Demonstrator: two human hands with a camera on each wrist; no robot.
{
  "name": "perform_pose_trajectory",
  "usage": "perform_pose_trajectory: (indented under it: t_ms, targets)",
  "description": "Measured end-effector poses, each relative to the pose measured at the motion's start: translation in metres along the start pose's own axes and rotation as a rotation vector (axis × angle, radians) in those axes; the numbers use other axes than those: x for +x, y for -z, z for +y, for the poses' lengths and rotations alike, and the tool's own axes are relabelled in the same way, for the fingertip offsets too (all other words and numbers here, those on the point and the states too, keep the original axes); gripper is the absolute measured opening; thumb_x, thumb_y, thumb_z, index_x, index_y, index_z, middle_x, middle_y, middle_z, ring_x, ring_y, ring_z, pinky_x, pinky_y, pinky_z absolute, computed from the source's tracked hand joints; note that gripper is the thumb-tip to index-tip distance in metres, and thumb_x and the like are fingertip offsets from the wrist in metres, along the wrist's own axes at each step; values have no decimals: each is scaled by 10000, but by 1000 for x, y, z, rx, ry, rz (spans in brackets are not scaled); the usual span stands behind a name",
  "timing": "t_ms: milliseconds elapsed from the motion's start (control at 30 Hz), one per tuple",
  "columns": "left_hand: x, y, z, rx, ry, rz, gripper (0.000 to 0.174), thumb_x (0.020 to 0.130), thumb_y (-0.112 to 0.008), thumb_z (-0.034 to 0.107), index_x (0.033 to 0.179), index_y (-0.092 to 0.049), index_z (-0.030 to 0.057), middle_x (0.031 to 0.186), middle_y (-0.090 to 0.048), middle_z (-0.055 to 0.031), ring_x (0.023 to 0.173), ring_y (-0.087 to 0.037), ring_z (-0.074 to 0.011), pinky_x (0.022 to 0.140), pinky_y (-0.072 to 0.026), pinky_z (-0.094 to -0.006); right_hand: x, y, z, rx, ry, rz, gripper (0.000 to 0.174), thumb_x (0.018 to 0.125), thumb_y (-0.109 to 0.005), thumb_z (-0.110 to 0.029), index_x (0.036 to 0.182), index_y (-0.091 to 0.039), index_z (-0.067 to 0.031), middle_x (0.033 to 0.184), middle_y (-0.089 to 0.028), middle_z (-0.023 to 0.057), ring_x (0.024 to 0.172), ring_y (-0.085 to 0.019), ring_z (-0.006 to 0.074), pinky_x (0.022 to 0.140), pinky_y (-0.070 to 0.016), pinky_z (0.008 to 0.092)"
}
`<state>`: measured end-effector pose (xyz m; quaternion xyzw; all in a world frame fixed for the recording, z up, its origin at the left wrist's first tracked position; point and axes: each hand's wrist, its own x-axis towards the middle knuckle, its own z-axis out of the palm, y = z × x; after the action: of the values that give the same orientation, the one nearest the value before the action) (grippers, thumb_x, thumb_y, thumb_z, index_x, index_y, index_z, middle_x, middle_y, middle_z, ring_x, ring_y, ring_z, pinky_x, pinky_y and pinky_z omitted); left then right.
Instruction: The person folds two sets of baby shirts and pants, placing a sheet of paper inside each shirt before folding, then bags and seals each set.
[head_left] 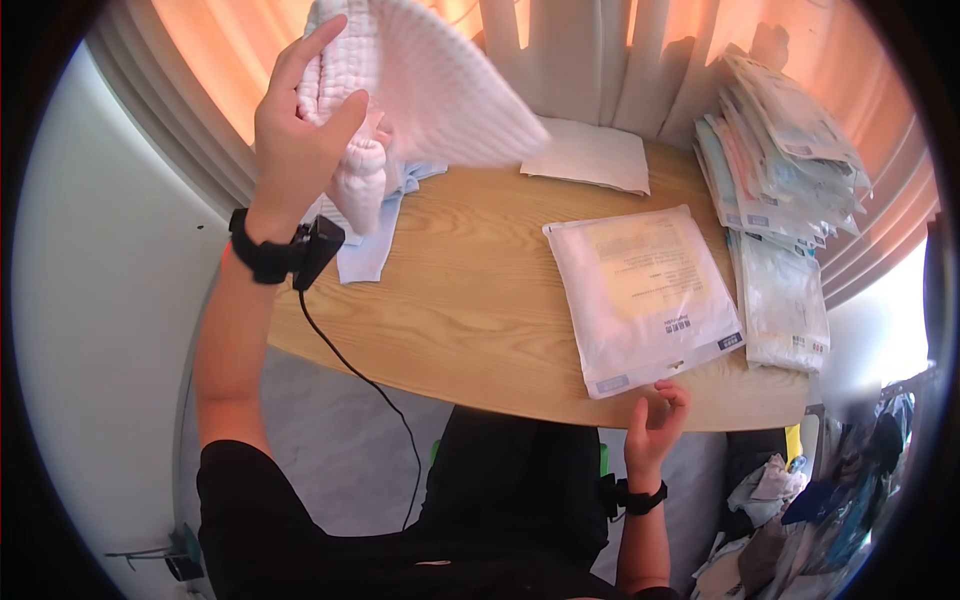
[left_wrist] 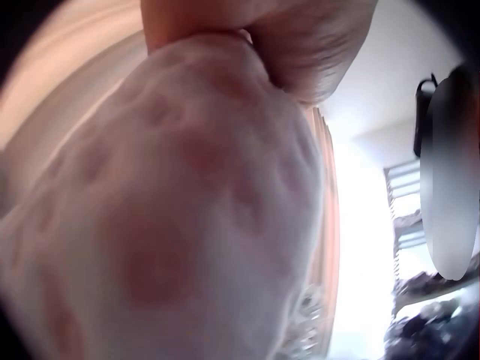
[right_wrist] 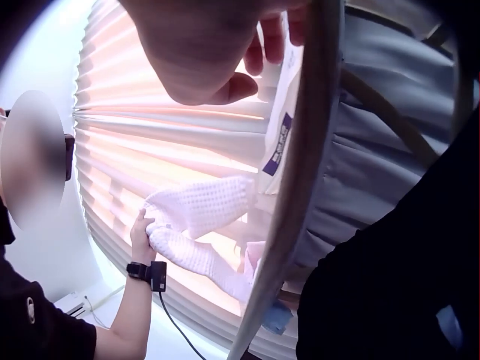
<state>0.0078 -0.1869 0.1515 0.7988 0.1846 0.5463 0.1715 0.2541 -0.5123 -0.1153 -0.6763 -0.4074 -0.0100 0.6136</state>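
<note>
My left hand (head_left: 300, 140) is raised over the far left of the table and grips a bunched pale pink cloth (head_left: 430, 90) with a waffle texture. One side of the cloth fans out to the right, and a rolled part hangs below my fingers. In the left wrist view the cloth (left_wrist: 172, 202) fills most of the picture, blurred. My right hand (head_left: 655, 435) is at the table's front edge with fingers loosely bent, holding nothing. Its fingertips are right at the lower edge of a flat clear plastic package (head_left: 650, 300) with cream contents and printed text.
Light blue clothing (head_left: 370, 245) lies on the wooden table (head_left: 470, 290) beneath the raised cloth. A folded white sheet (head_left: 590, 155) lies at the back. Stacked bagged garments (head_left: 780, 150) stand at the right. A cable (head_left: 370, 385) hangs from the left wrist camera.
</note>
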Motion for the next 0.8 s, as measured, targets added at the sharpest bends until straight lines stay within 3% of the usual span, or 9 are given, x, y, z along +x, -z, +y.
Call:
perform_pose_trajectory:
  t_ms: [100,233,300,400,500,600,633,767,800]
  targets:
    - [-7,5,44,-425,347,-137,593,782,-578,-35,1368,-494,-5,1263,-556,-138,1096,-581,-181,945,-466,-286,-1,3,-30,115,108,-125,319,766,-630,64,1038,-489,-24,1082,-555,167,1027,-551,295,940,-435,384]
    - [-25,1,90,-801,663,-184,589,800,-502,38,1380,-456,-59,1282,-564,-158,1098,-589,-203,959,-465,-308,9,-7,-118,316,358,-417,642,695,-840,-117,1229,-496,-24,1240,-548,203,1151,-541,345,964,-451,427]
    - [-42,-3,116,-990,824,-168,603,837,-478,118,1407,-415,-69,1334,-540,-168,1120,-580,-232,992,-442,-337,9,-19,-152,405,435,-547,938,658,-892,-244,1414,-369,-53,1414,-438,232,1299,-443,407,1072,-364,510]
    - [-78,-12,134,-1111,877,-75,626,843,-481,127,1425,-377,-79,1360,-520,-174,1194,-540,-248,1040,-399,-349,-11,-44,-182,376,399,-472,1047,616,-895,-195,1460,-286,-76,1487,-343,249,1360,-359,445,1096,-333,523]
    - [-112,-20,158,-1279,821,-40,719,836,-515,169,1469,-282,-82,1470,-404,-189,1357,-405,-277,1134,-299,-374,-19,-61,-182,268,256,-361,859,659,-885,-169,1371,-436,3,1411,-454,249,1313,-466,356,1067,-381,421]
    - [-135,-11,173,-1220,628,-85,843,795,-593,227,1493,-224,-69,1527,-312,-185,1417,-321,-293,1156,-272,-429,-12,-38,-169,469,197,-507,511,769,-759,-50,1235,-566,31,1239,-611,220,1134,-620,299,947,-486,350]
    - [-135,-7,185,-1158,666,-63,943,749,-650,263,1505,-191,-63,1546,-271,-177,1448,-258,-303,1165,-249,-473,-2,-31,-168,435,229,-487,411,785,-649,74,1189,-610,12,1160,-675,156,1034,-680,281,913,-524,342]
    - [-115,-12,156,-1112,403,-173,873,780,-661,204,1504,-238,-41,1525,-316,-156,1434,-280,-274,1153,-269,-447,45,-20,-149,590,-150,-235,299,924,-448,-8,1181,-597,29,1135,-651,93,1033,-609,166,874,-490,313]
    - [-104,-21,141,-1072,405,-199,827,801,-654,173,1497,-260,-37,1520,-327,-150,1431,-284,-267,1148,-279,-428,73,-22,-144,643,-41,-231,308,912,-458,-2,1189,-584,41,1111,-652,71,1021,-597,152,887,-476,305]
